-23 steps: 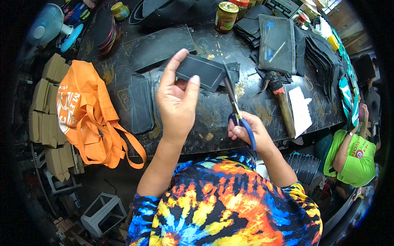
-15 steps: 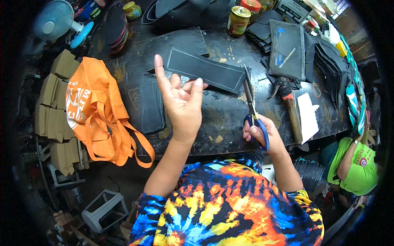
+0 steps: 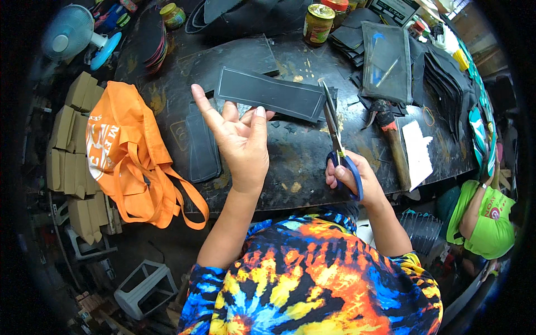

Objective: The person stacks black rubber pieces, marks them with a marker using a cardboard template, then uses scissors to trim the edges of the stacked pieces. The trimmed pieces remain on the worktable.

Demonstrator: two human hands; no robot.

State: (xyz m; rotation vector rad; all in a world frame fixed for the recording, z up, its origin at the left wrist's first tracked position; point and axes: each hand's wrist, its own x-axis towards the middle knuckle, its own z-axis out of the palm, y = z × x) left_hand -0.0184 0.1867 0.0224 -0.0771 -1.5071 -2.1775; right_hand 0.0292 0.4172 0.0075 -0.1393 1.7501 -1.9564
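My left hand (image 3: 243, 151) is turned palm up, one finger stretched out. Its thumb and other fingers grip the lower edge of a black rectangular strip (image 3: 268, 96) with pale lines marked near its edges. My right hand (image 3: 357, 176) holds a pair of scissors (image 3: 333, 125) with blue handles, blades pointing away from me. The blades are at the strip's right end; I cannot tell whether they touch it. Beneath the strip, more black pieces (image 3: 202, 151) lie stacked on the dark worktable (image 3: 290, 195).
An orange bag (image 3: 125, 162) hangs at the table's left edge beside stacked cardboard boxes (image 3: 70, 128). Toward the right lie a hammer (image 3: 393, 142), white paper (image 3: 417, 151) and a zipped pouch (image 3: 386, 64). Jars (image 3: 318, 25) stand at the back. A person in green (image 3: 486, 220) is at far right.
The strip, my left hand and the scissors have shifted slightly left in the picture, along with a small shift of the whole view. Both hands keep their holds.
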